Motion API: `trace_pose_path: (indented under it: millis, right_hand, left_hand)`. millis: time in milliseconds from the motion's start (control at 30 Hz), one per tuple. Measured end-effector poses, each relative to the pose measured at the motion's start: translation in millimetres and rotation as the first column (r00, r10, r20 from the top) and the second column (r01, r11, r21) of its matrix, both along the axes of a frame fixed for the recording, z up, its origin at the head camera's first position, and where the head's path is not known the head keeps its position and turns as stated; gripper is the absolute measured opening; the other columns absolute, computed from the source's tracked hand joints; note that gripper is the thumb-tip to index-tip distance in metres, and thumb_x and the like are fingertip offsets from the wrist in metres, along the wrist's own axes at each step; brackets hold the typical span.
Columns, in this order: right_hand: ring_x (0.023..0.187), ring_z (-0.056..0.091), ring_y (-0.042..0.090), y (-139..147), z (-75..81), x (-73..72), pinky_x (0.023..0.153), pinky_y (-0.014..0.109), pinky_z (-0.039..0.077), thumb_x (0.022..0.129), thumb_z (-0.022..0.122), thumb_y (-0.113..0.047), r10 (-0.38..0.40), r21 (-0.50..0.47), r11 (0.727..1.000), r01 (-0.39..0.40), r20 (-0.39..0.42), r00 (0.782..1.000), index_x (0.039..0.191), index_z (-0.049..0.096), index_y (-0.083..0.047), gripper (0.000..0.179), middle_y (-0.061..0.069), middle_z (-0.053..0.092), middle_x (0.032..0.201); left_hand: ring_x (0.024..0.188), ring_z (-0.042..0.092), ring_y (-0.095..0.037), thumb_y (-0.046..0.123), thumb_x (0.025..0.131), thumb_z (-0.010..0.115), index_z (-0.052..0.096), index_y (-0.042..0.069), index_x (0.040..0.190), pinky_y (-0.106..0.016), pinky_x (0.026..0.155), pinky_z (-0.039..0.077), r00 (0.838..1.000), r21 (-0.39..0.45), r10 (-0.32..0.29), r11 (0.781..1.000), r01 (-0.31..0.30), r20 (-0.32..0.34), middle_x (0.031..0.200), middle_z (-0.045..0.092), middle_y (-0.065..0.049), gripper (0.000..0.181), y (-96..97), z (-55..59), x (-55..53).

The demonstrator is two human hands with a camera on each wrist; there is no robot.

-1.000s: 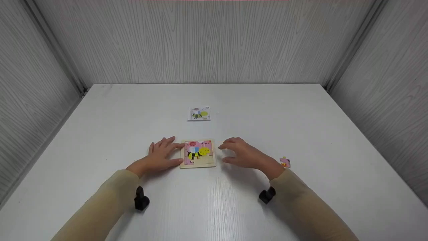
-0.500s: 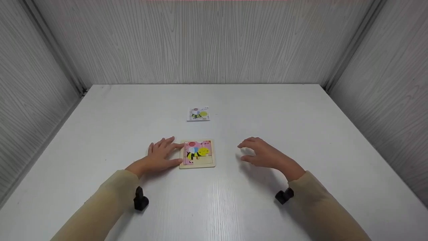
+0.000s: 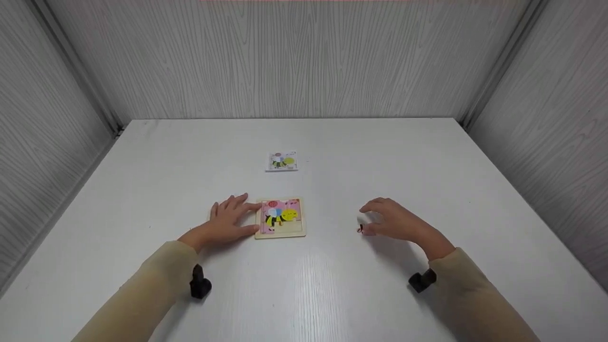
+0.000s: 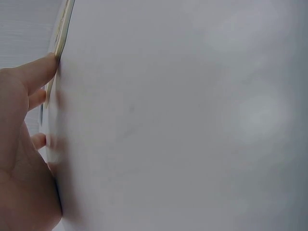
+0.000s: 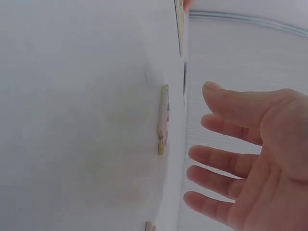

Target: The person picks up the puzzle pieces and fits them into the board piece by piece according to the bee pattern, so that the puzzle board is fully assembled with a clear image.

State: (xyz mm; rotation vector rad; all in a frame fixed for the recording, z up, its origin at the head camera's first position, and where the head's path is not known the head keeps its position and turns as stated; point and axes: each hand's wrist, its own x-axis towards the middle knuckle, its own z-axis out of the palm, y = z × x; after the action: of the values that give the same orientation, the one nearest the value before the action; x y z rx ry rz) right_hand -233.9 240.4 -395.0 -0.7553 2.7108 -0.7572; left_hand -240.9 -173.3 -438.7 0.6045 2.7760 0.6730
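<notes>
A square wooden puzzle tray (image 3: 281,234) with a bee picture lies on the white table; bare wood shows at its lower right. My left hand (image 3: 229,222) rests beside it, thumb and index fingertip touching its left edge. To the right, my right hand (image 3: 398,222) hovers with fingers apart and lightly bent. A small puzzle piece (image 3: 360,229) peeks out by its thumb, mostly hidden in the head view. In the right wrist view this loose piece (image 5: 163,115) lies on the table, apart from the fingers. Another piece (image 5: 148,226) is cut off at the bottom.
A flat card or box (image 3: 282,162) with the same bee picture lies behind the tray. The white table (image 3: 304,294) is bounded by a back wall (image 3: 294,61) and side walls. Each wrist carries a black device (image 3: 200,286).
My right hand has moved right, away from the tray. A piece once hidden under it now shows at the thumb, while the piece near the right wrist is now covered. The left hand stays put.
</notes>
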Motion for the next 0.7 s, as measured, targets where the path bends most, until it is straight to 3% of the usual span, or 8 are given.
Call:
trace_pose_path:
  millis: [233,467,700]
  right_hand:
    - [0.122,0.041,0.035,8,-5.1,0.7,0.098,0.049,0.035,0.084,0.069,-0.025,0.021,0.087,0.996,-0.018,-0.041,0.999,0.121,0.057,0.0,0.046,0.015,0.053,0.125]
    - [0.112,0.049,0.032,11,-8.5,0.5,0.092,0.046,0.041,0.081,0.072,-0.013,0.062,0.084,0.995,-0.055,-0.073,0.995,0.105,0.064,-0.004,0.027,0.008,0.059,0.109]
    - [0.106,0.051,0.03,9,-12.3,-0.5,0.089,0.046,0.042,0.08,0.072,-0.012,0.076,0.093,0.994,-0.064,-0.133,0.988,0.09,0.065,-0.007,0.013,0.004,0.059,0.097]
  left_hand:
    - [0.138,-0.001,-0.04,0.054,0.088,0.052,0.035,0.025,0.144,-0.062,0.102,-0.009,1.0,-0.004,0.0,1.0,0.0,0.0,0.154,0.01,-0.013,0.065,1.8,-0.8,-2.1]
    - [0.138,-0.001,-0.04,0.054,0.088,0.052,0.035,0.025,0.144,-0.062,0.102,-0.009,1.0,-0.007,0.0,1.0,0.0,0.0,0.154,0.01,-0.013,0.066,1.6,-0.2,-1.9]
    - [0.138,-0.001,-0.04,0.053,0.088,0.051,0.034,0.025,0.145,-0.062,0.102,-0.009,1.0,-0.008,0.003,1.0,-0.003,0.006,0.154,0.009,-0.013,0.066,1.4,0.4,-0.8]
